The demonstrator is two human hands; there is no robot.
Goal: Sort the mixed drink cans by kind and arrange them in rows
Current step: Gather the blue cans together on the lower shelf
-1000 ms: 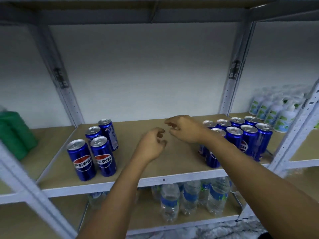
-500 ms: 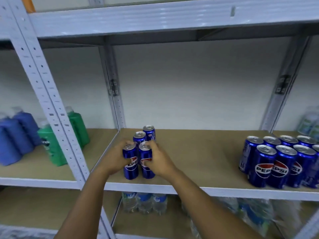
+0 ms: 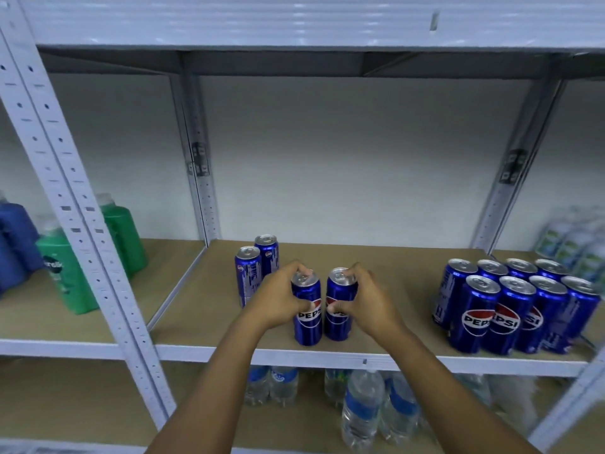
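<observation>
Fingers (image 3: 296, 268) of the left hand (image 3: 278, 298) curl around one glossy blue cylindrical can (image 3: 307, 309); the right hand (image 3: 366, 299) grips another can (image 3: 339, 306), upright on the matte brown shelf (image 3: 203, 299).

Bare shelf board (image 3: 393, 276) lies open between the held cans (image 3: 322, 306) and the right can cluster (image 3: 517, 306).

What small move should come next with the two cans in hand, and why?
Probably carry both right and set them beside the large Pepsi group. The left hand grips one can, the right hand the other, mid-shelf, apart from the two cans behind. All look the same kind, so joining the bigger rows seems sensible.
</observation>
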